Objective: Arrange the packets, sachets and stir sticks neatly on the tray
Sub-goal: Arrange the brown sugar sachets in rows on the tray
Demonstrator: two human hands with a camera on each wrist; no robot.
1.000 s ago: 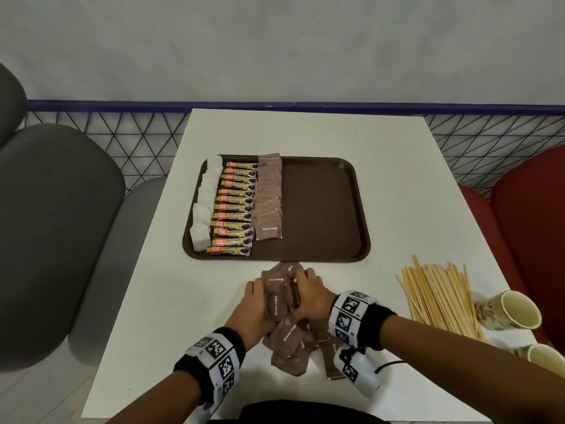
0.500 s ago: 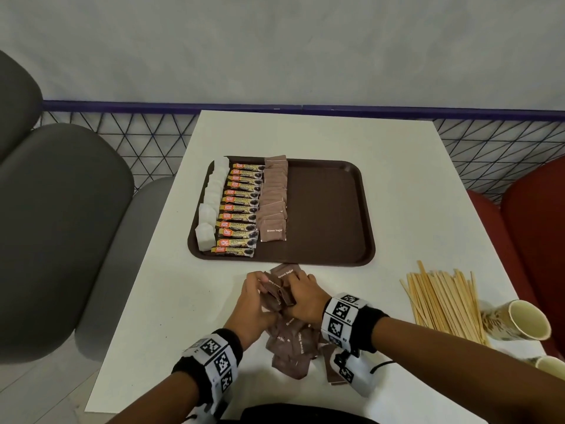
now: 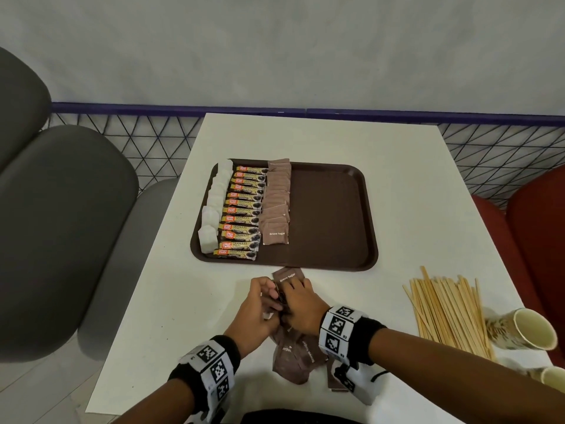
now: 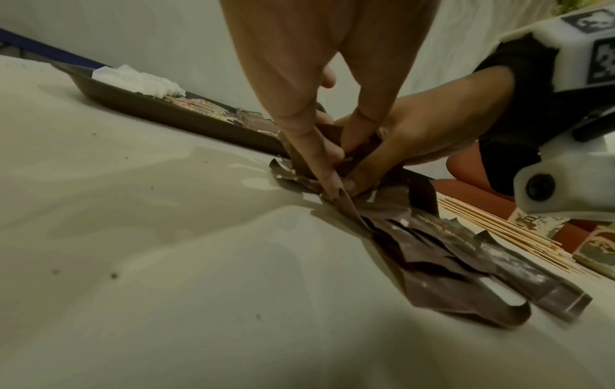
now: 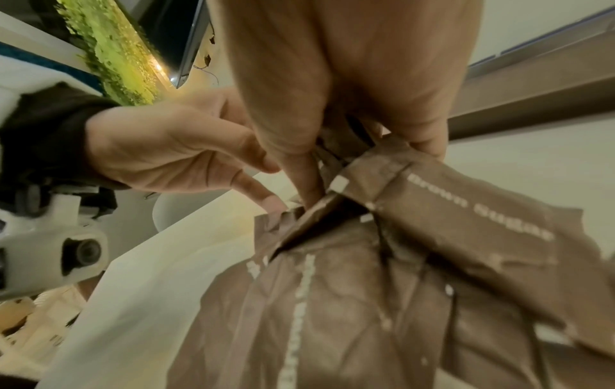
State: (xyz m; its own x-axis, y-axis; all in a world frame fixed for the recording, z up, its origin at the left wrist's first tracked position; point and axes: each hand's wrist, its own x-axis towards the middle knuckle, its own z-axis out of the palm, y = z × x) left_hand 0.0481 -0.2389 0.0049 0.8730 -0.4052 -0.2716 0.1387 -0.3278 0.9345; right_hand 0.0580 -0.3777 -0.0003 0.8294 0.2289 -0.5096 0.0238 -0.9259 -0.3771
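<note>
From the head view I see my left hand and right hand gathering brown sugar sachets on the table, just before the tray. Left wrist: fingers pinch sachets. Right wrist: fingers pinch them too.

A dark brown rectangular tray lies flat on a white table. Along its left side run three neat columns. Leftmost, white sachets overlap one another. Beside them, orange-and-black coffee granule sticks lie stacked crosswise. Next, brown sugar packets overlap in a row. The right half of the tray is bare. Just in front of the tray, a loose heap of brown sugar packets lies on the table, some crumpled and overlapping. To the right of the tray's near edge, pale wooden stir sticks lie in a rough fanned bundle.
</note>
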